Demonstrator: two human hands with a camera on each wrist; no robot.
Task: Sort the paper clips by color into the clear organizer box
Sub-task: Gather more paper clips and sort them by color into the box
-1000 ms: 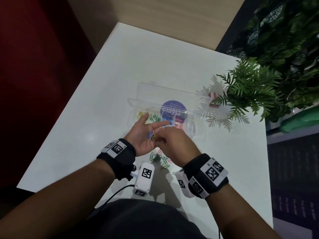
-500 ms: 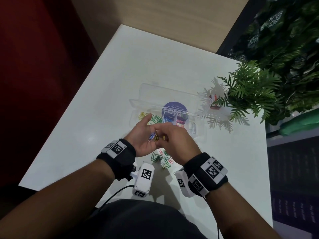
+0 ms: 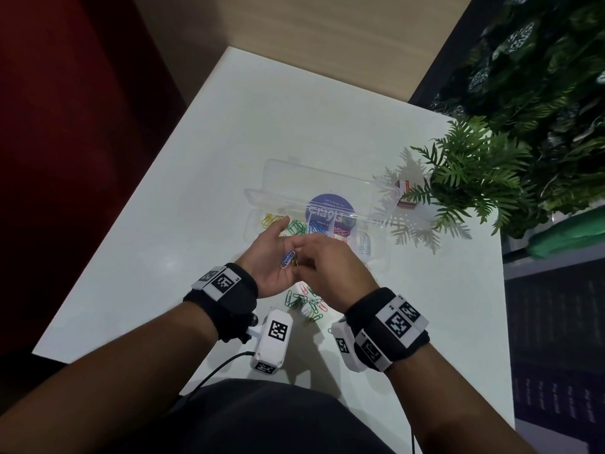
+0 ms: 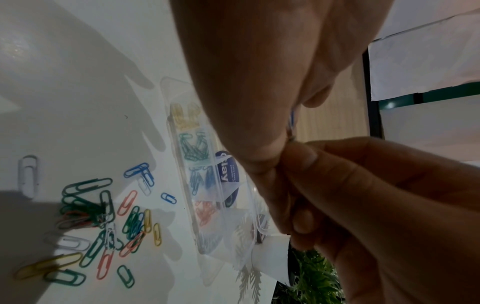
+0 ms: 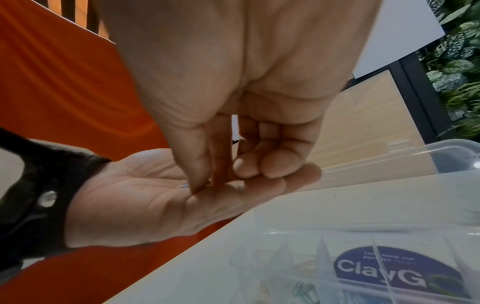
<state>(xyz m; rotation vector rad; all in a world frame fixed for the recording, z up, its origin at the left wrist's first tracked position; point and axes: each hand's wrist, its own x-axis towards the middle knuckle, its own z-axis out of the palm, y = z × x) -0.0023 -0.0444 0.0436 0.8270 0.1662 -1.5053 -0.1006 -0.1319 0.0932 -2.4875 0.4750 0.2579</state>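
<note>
My left hand (image 3: 271,257) lies palm up above the table, fingers nearly straight. It carries a few blue paper clips (image 3: 288,259) and a darker yellowish clip (image 3: 295,262). My right hand (image 3: 330,262) hangs over that palm with fingers curled. Its thumb and forefinger (image 5: 200,181) pinch a clip (image 4: 289,131) against the left hand (image 5: 145,197). The clear organizer box (image 3: 253,224) stands open just beyond, holding yellow (image 3: 270,219), green (image 3: 296,227), blue (image 3: 317,228) and red clips (image 3: 340,231) in separate compartments. A loose mixed pile of clips (image 3: 307,303) lies on the table under my hands.
The box's lid (image 3: 327,180) lies flat behind it, with a purple round sticker (image 3: 330,208). A fern (image 3: 474,178) overhangs the table's right side, above a small red-and-white box (image 3: 406,194). The white table (image 3: 278,126) ends near my body and at the left.
Hardly anything has moved. The right fingertips stay at the clips in the left palm, shifting only slightly.
</note>
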